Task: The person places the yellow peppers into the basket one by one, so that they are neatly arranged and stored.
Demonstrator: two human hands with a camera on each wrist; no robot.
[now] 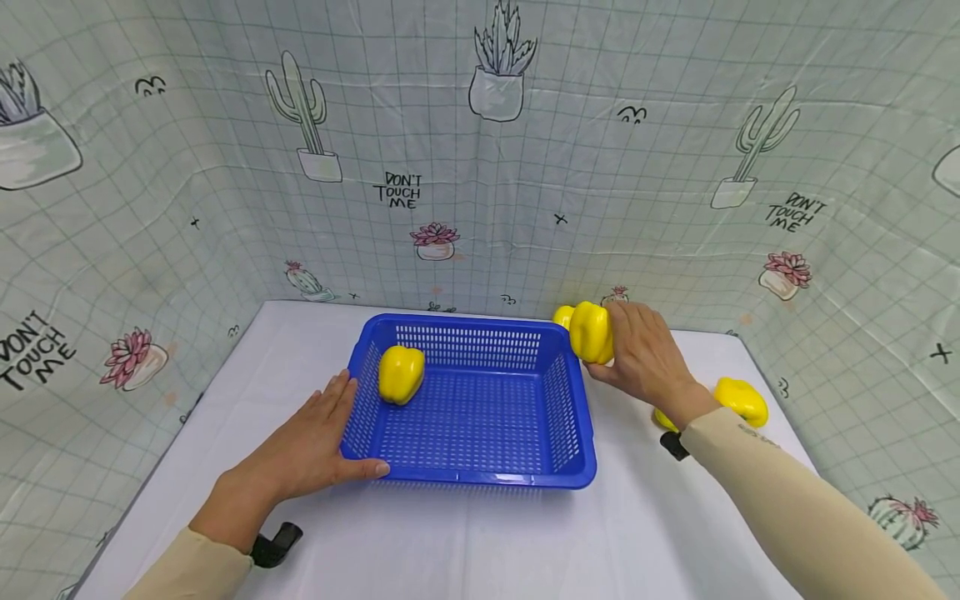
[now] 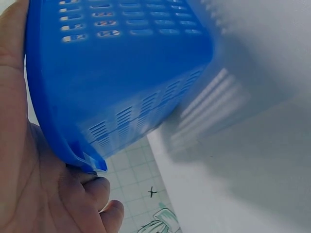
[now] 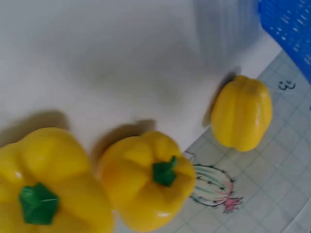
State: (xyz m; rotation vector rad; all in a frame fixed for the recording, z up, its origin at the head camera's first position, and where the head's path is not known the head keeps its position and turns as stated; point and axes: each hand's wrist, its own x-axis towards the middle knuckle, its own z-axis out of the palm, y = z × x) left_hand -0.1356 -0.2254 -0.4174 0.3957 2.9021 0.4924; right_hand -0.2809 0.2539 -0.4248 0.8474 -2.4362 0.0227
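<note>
A blue plastic basket (image 1: 480, 425) with slotted walls stands on the table, a yellow bell pepper (image 1: 401, 375) lying inside at its left. My left hand (image 1: 315, 437) rests against the basket's left front corner, fingers straight along the left rim and thumb on the front rim. In the left wrist view that hand (image 2: 53, 189) touches the basket rim (image 2: 43, 116). My right hand (image 1: 641, 354) grips another yellow bell pepper (image 1: 591, 333) beside the basket's back right corner. The right wrist view does not show the right hand's fingers.
Partly behind the held one is another bell pepper (image 1: 562, 315). Two more, one at the far right (image 1: 741, 400) and one mostly hidden under my right wrist (image 1: 664, 419), lie on the white table (image 1: 480, 550). A patterned cloth (image 1: 480, 167) hangs around the table.
</note>
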